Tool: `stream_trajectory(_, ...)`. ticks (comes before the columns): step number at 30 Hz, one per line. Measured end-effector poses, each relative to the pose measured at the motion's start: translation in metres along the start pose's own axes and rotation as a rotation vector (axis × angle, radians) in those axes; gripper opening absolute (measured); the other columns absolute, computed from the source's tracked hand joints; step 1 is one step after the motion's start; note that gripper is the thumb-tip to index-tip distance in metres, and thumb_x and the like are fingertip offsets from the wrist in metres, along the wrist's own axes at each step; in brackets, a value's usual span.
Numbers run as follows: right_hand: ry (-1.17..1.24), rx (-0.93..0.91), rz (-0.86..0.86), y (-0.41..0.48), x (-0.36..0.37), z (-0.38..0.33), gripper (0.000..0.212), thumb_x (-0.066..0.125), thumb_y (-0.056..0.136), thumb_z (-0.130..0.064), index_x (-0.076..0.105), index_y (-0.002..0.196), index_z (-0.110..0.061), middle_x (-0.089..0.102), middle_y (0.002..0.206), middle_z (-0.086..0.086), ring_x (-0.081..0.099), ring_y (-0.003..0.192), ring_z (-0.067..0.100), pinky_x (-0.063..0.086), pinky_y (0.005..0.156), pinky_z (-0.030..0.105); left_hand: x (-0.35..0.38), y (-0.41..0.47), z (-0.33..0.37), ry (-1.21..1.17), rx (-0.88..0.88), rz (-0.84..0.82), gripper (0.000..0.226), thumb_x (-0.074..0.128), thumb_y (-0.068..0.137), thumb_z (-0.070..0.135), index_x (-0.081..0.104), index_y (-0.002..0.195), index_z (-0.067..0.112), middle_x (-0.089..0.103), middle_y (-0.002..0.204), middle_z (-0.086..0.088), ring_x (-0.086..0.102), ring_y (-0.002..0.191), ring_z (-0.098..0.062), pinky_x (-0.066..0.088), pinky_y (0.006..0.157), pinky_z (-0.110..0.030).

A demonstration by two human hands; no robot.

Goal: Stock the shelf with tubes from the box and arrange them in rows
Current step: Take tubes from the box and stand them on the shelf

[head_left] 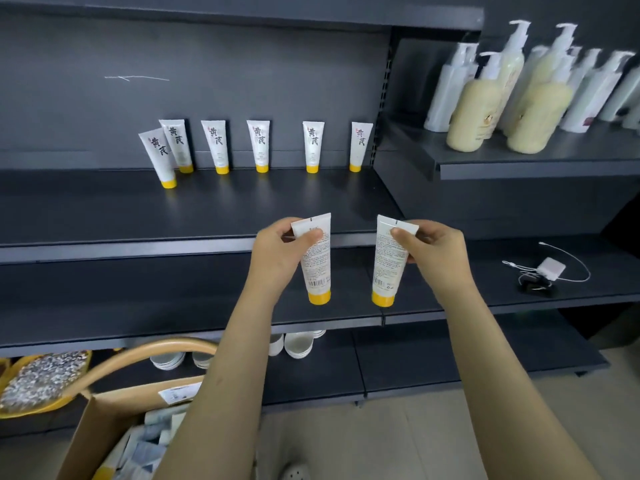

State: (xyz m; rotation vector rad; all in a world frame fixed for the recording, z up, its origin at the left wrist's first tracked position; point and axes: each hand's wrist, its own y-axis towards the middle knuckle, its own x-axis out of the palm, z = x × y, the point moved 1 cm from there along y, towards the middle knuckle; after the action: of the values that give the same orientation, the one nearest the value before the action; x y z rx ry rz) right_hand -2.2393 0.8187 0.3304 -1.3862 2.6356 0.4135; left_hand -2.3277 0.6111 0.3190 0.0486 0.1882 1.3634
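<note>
Shelf [104, 209]: dark and deep, with bare board in front of the stocked tubes. A second row would likely start here.
Box [104, 420]: open at lower left, below the shelves, with more packs inside. What each pack is cannot be told.
Bottles [502, 98]: pump bottles on the neighbouring shelf to the right, well apart from the work.
Row [258, 145]: six tubes along the back wall, caps down, printed fronts facing out. The gaps are uneven, widest between the fourth and fifth from the left.
Left hand [277, 251]: thumb and curled fingers pinch the left tube near its crimped end, in the air before the shelf edge.
Right hand [436, 254]: grips the right tube the same way, thumb on the near face.
Left tube [317, 268]: hangs cap down, barcode side toward the camera, not touching the shelf.
Right tube [386, 268]: likewise, near the left tube but apart from it.
Leaning tube [159, 157]: leftmost, just ahead of the row and tilted left. It probably wants straightening.
Doing it well: judging by the row, turn each held tube so its front faces out. Set each flat on its cap, in line with a tube behind. Let go only once it stands steady, since a narrow cap tips easily.
</note>
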Motion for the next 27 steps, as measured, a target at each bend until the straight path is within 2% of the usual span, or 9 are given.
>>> stream_trajectory(4,0.041,-0.030,0.014,0.068,0.022,0.002,0.005,0.067,0.085,-0.019,0.071,0.085,-0.022,0.073,0.087,0.003,0.070,0.085,0.019,0.059,0.076,0.044,0.003,0.069,-0.011,-0.037,0.002,-0.006,0.006,0.072,0.081,0.020,0.070,0.086,0.022,0.070,0.085,0.003,0.067,0.085,-0.014,0.057,0.070,-0.031)
stream_trajectory(8,0.027,-0.058,0.036,0.128,0.039,0.004,0.008,0.066,0.087,-0.018,0.069,0.084,-0.025,0.073,0.089,0.002,0.070,0.087,0.017,0.059,0.073,0.034,0.008,0.130,-0.011,-0.009,0.053,0.006,0.006,0.072,0.081,0.019,0.069,0.084,0.023,0.070,0.082,0.007,0.064,0.080,-0.007,0.050,0.066,-0.020)
stream_trajectory(11,0.045,-0.057,0.089,0.163,0.046,0.008,0.008,0.066,0.087,-0.020,0.067,0.084,-0.027,0.072,0.090,0.000,0.069,0.088,0.015,0.058,0.077,0.037,0.016,0.166,-0.010,0.028,0.065,0.017,0.007,0.072,0.082,0.019,0.068,0.085,0.024,0.069,0.084,0.008,0.064,0.082,-0.008,0.052,0.070,-0.023)
stream_trajectory(15,0.028,-0.039,0.118,0.201,0.053,0.019,0.004,0.066,0.087,-0.018,0.068,0.091,-0.020,0.071,0.092,0.000,0.067,0.090,0.014,0.057,0.081,0.040,0.029,0.203,-0.017,0.094,0.076,0.028,0.006,0.072,0.082,0.019,0.068,0.086,0.021,0.068,0.081,0.008,0.063,0.080,-0.010,0.051,0.072,-0.025)
stream_trajectory(18,0.003,-0.022,0.105,0.228,0.059,0.032,0.014,0.067,0.086,-0.019,0.070,0.099,-0.015,0.071,0.094,0.000,0.067,0.090,0.013,0.057,0.081,0.040,0.037,0.225,-0.026,0.157,0.073,0.060,0.006,0.072,0.081,0.021,0.068,0.084,0.023,0.067,0.081,0.007,0.062,0.079,-0.011,0.052,0.074,-0.029)
stream_trajectory(21,-0.063,-0.064,0.113,0.251,0.064,0.046,0.018,0.068,0.085,-0.020,0.070,0.101,-0.013,0.070,0.092,0.000,0.067,0.088,0.015,0.057,0.078,0.038,0.046,0.242,-0.032,0.219,0.047,0.106,0.013,0.073,0.080,0.024,0.064,0.076,0.033,0.067,0.080,0.008,0.063,0.079,-0.012,0.053,0.078,-0.036)
stream_trajectory(24,-0.166,-0.137,0.106,0.274,0.069,0.051,0.020,0.068,0.085,-0.023,0.070,0.100,-0.010,0.069,0.092,0.004,0.066,0.086,0.018,0.055,0.071,0.033,0.055,0.258,-0.032,0.262,0.025,0.144,0.015,0.072,0.080,0.028,0.061,0.075,0.035,0.066,0.080,0.010,0.063,0.079,-0.013,0.055,0.080,-0.041)
stream_trajectory(27,-0.268,-0.211,0.097,0.295,0.073,0.053,0.020,0.068,0.084,-0.023,0.069,0.094,-0.005,0.066,0.087,0.008,0.062,0.080,0.019,0.045,0.061,0.023,0.063,0.270,-0.031,0.353,0.031,0.164,0.011,0.070,0.082,0.034,0.060,0.079,0.033,0.063,0.077,0.011,0.062,0.077,-0.014,0.055,0.076,-0.040)
